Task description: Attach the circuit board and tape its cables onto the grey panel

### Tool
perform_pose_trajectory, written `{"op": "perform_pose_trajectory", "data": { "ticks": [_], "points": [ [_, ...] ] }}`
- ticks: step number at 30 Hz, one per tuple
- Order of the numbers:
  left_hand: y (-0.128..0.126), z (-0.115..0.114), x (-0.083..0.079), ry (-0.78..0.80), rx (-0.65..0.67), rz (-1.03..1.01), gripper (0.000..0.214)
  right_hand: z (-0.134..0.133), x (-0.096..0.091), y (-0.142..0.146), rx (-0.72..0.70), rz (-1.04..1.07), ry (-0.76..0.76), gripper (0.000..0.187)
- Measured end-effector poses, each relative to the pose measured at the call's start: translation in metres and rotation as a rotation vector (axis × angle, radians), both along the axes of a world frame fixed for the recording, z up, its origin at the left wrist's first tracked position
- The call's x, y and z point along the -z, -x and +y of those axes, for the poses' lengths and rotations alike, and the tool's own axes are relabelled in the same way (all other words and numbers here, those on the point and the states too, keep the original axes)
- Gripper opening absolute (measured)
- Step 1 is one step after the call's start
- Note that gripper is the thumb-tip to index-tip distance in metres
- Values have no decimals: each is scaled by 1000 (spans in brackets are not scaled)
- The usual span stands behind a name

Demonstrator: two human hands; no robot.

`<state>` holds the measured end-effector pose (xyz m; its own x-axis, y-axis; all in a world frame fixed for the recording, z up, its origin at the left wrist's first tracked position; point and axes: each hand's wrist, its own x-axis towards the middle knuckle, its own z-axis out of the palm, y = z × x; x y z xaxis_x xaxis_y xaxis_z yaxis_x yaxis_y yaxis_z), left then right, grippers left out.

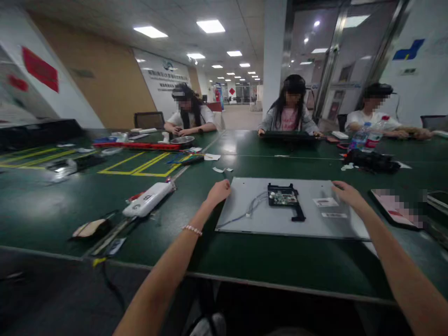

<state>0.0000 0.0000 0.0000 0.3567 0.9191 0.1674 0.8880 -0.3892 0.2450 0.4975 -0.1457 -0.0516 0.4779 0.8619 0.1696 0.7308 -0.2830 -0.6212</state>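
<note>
A flat grey display panel [259, 225] lies with its metal back up, close to the table's front edge. My left hand [220, 190] closes on its left edge, near the far corner. At the far right corner, my right hand [345, 192] grips the opposite edge; its fingertips are partly hidden. On the panel's back sits a black plastic bracket [298, 213] around a small green circuit board [283, 199]. Thin grey cables [250, 208] run from the board toward the panel's near left corner. White labels [325, 202] are stuck on the right part.
On the green table [196, 252], a white power strip [149, 199] lies left of my arm. A phone [395, 207] rests to the right. Bottles [374, 135] and a black bundle [373, 161] stand farther back. Several people sit opposite, one holding a dark panel [289, 136].
</note>
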Motion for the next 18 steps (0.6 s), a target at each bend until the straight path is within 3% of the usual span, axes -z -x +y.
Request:
{"op": "perform_pose_trajectory", "data": {
  "ticks": [18],
  "points": [
    [-11,-8,-5,-43,-76,84,17,-7,-10,3,34,-112,35,46]
  ]
}}
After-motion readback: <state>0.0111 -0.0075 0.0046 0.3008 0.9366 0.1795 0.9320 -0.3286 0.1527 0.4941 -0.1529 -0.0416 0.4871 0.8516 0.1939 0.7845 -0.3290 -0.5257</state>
